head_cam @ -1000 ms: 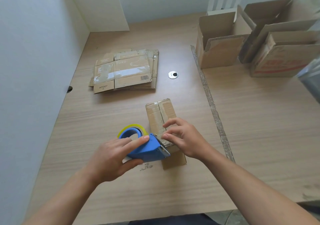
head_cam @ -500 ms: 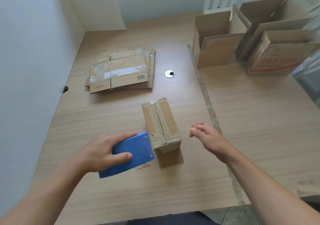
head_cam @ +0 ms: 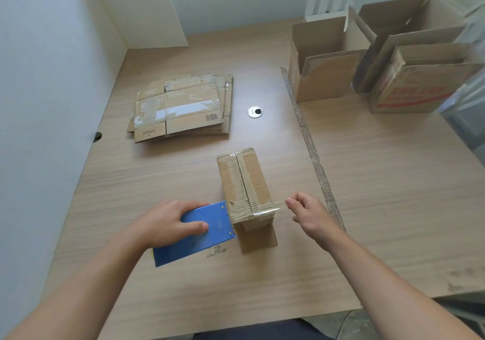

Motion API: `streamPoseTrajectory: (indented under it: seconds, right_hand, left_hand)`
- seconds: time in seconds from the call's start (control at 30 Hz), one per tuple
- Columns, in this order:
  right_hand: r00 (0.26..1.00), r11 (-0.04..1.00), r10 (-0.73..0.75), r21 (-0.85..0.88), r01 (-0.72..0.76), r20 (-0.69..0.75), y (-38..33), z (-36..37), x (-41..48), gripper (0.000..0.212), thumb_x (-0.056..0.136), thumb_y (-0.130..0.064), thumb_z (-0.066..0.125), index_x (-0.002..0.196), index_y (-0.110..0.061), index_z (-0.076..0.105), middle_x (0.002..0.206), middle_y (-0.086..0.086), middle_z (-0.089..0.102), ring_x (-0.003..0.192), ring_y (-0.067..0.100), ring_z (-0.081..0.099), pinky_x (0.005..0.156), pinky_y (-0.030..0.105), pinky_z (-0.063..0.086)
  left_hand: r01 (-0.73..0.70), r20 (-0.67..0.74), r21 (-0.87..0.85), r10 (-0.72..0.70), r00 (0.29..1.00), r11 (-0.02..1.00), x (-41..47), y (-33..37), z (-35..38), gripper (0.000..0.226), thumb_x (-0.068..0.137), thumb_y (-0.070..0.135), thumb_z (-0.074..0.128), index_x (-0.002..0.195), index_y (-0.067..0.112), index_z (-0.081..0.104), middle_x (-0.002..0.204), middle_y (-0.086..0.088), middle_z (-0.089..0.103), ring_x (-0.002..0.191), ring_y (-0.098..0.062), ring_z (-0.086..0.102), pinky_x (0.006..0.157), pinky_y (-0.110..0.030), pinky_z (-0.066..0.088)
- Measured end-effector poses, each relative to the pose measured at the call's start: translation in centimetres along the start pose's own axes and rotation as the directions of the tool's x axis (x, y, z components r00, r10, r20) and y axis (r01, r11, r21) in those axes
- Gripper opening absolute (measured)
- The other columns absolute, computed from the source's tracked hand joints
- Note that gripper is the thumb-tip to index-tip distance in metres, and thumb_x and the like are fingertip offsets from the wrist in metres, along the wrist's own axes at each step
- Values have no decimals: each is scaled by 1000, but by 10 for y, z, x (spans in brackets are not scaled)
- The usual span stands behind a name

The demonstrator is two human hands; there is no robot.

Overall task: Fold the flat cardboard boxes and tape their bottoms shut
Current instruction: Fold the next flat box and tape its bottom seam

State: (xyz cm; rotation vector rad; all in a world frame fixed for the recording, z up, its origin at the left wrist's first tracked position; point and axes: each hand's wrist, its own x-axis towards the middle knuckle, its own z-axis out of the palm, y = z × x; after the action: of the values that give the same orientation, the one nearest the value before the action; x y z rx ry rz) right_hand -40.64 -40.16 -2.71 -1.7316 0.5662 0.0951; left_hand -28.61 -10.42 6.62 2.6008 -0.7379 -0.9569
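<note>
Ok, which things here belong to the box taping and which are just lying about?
Job: folded box; blue tape dispenser gripped by left hand; clear tape strip, seemingly pinched by right hand; flat box stack; upright open boxes.
Lying about: metal grommet; old tape line on the desk.

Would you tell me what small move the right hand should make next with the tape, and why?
Probably press the clear tape down onto the right side of the small box. The right hand pinches its free end just off the cardboard, and the strip already spans the box's near end from the blue dispenser in the left hand.
</note>
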Motion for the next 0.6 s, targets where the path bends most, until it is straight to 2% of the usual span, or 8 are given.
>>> streamPoseTrajectory:
  seconds: [0.1,0.17,0.23,0.33,0.4,0.47,0.53,0.6]
  right_hand:
    - [1000,995,-12,-97,11,-8,8,11,5,27,101,-18,53,76,-9,51,74,0,44,69,13,42,72,39,43]
    - [999,992,-18,-123,13,-36,15,23,8,31,102,-19,52,72,-12,47,71,0,42,67,14,40,66,34,35]
    - [997,992,-13,-129,4,-70,21,38,9,36,103,-22,49,69,-16,42,69,-1,41,67,15,39,63,35,31]
    - [990,997,77,-7,-78,-118,29,58,10,36,104,-30,46,71,-18,40,66,1,43,66,19,42,63,37,35]
    - [969,966,221,161,-202,-108,33,64,13,30,103,-37,47,81,-17,48,73,6,50,70,21,48,65,42,43]
    - [950,931,300,243,-272,-83,35,64,14,25,101,-40,51,87,-18,52,77,4,54,70,21,51,66,43,48]
    - [967,971,223,119,-209,-126,33,55,18,21,99,-36,55,86,-20,53,77,0,57,68,19,52,69,35,45]
    - [976,987,101,-101,-122,-191,28,43,20,13,98,-27,58,87,-20,55,88,2,61,81,18,56,70,29,37]
  left_hand:
    - [29,46,-2,-29,999,1000,6,2,2,42,71,67,48,113,67,52,104,30,65,93,3,59,80,-27,49]
    - [41,65,7,-41,997,999,10,4,4,32,71,67,48,103,73,49,102,31,64,92,3,59,77,-26,47]
    - [56,81,7,-56,995,998,14,5,4,33,71,67,49,102,74,49,101,32,64,91,4,58,73,-24,45]
    - [83,110,-26,-80,991,996,19,5,3,40,70,66,51,110,71,51,101,32,64,92,5,59,75,-24,45]
    - [90,120,-36,-85,989,995,19,3,2,34,74,64,54,107,71,52,100,32,64,91,6,59,73,-22,43]
    - [86,122,-25,-82,989,996,20,2,2,26,81,60,57,104,71,51,100,33,64,91,6,59,71,-21,40]
    - [81,120,-17,-79,990,997,21,2,2,24,81,61,57,103,71,51,102,31,64,92,5,59,71,-22,41]
    - [87,118,-23,-84,989,996,21,1,2,23,82,61,57,101,70,51,103,30,64,94,3,59,74,-23,43]
